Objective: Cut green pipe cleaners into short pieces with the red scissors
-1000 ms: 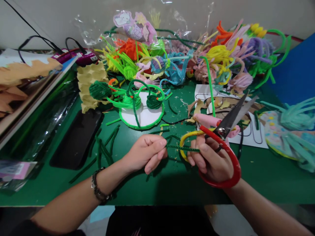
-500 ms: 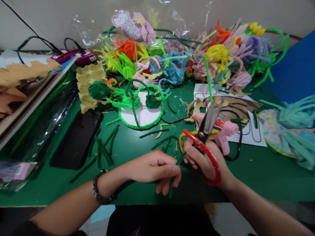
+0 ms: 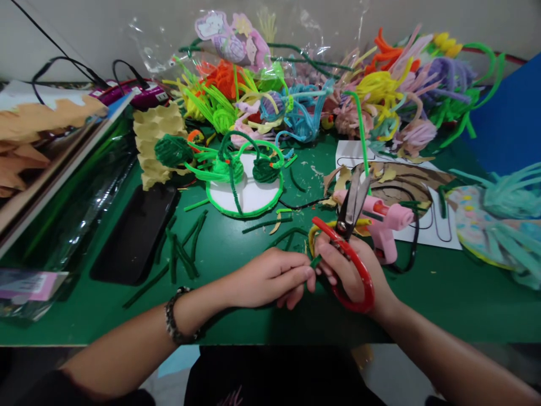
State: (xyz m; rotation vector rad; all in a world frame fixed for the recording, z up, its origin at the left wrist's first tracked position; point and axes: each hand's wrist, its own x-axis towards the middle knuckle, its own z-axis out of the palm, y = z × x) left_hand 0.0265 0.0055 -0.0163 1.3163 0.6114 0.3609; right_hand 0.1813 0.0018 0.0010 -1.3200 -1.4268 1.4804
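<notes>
Left hand (image 3: pixel 274 276): The grip was narrow, with a dark green pipe cleaner (image 3: pixel 315 261) pinched between thumb and fingers.
Right hand (image 3: pixel 350 265): The grip was closed around the handles of the scissors (image 3: pixel 343 227); whether its fingertips also held the pipe cleaner could not be told.
Pipe cleaner: Its short visible end lay between the two hands, above the front part of the green worktop (image 3: pixel 465 304).
Scissors: The blades were close together and pointed away from the body, in front of the pink glue gun (image 3: pixel 397 219).
White disc (image 3: pixel 260 200): It lay beyond the left hand, edged in bright green, with green wound balls at its far side.
Loose dark green lengths (image 3: pixel 181 256): These lay on the worktop between the black phone (image 3: pixel 135 237) and the left hand.
Coloured bundles (image 3: pixel 304 118): They were heaped along the rear.
</notes>
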